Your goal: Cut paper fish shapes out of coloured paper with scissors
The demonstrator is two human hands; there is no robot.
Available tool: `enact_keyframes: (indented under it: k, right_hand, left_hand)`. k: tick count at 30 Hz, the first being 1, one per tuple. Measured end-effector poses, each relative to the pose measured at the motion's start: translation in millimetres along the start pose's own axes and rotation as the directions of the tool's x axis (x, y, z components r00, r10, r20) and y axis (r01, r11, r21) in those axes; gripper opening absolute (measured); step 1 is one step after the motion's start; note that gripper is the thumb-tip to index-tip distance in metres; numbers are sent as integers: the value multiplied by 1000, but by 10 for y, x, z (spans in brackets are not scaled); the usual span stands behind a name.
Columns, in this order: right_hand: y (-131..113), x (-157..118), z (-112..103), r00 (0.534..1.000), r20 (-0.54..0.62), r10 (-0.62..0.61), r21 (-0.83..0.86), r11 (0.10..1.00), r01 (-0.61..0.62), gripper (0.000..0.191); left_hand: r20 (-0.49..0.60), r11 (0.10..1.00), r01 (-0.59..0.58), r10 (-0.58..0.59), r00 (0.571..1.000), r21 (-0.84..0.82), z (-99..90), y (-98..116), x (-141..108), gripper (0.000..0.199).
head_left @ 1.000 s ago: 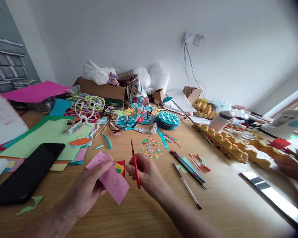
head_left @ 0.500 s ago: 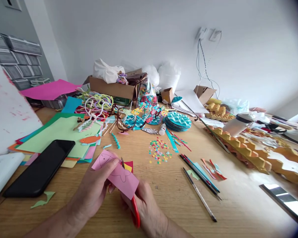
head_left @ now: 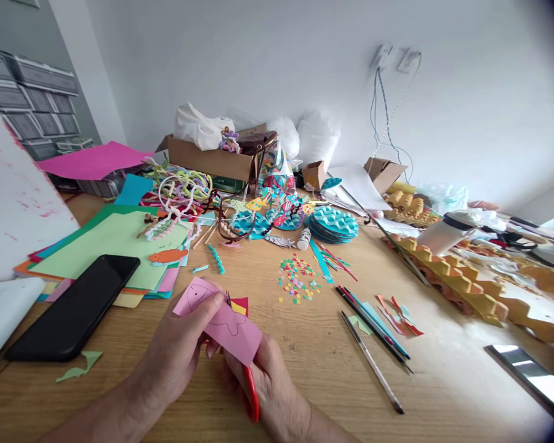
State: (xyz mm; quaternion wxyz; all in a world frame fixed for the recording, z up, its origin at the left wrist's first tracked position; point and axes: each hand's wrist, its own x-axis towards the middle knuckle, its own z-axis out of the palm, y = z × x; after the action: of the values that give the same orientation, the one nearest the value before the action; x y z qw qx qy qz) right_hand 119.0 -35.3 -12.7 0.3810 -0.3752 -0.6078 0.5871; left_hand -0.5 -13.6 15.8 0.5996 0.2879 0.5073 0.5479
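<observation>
A pink piece of paper (head_left: 240,344) with a fish outline drawn on it is pinched in my left hand (head_left: 178,335), thumb on top. My right hand (head_left: 272,381) is closed round the red handle of a pair of scissors (head_left: 253,397). The scissors run beneath the paper, and their tips show just past its far edge. Most of the blades are hidden. Red and yellow paper (head_left: 240,304) shows behind the pink piece. An orange paper fish (head_left: 167,256) lies on a stack of coloured sheets (head_left: 106,240) to the left.
A black phone (head_left: 74,307) lies left of my hands. Confetti dots (head_left: 298,278) are scattered ahead. Pencils (head_left: 373,326) and a thin brush-like stick (head_left: 372,360) lie to the right, near egg cartons (head_left: 452,277). Blue scalloped discs (head_left: 332,223) are stacked behind.
The view has shifted slightly. Both hands keep their hold on the pink paper and the scissors, with the paper barely moved.
</observation>
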Motion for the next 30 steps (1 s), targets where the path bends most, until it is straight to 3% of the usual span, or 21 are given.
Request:
enact_keyframes:
  k: [14,30]
  right_hand:
    - [-5,-23,-8,1000,-13,21,42,999,-21,58]
    - [14,-29,3,1000,10,10,48,999,-11,50]
  left_hand:
    - [6,1000,-1,1,1000,-3,21,11,-32,21]
    - [25,1000,-20,20,999,2,15,-12,-30,23]
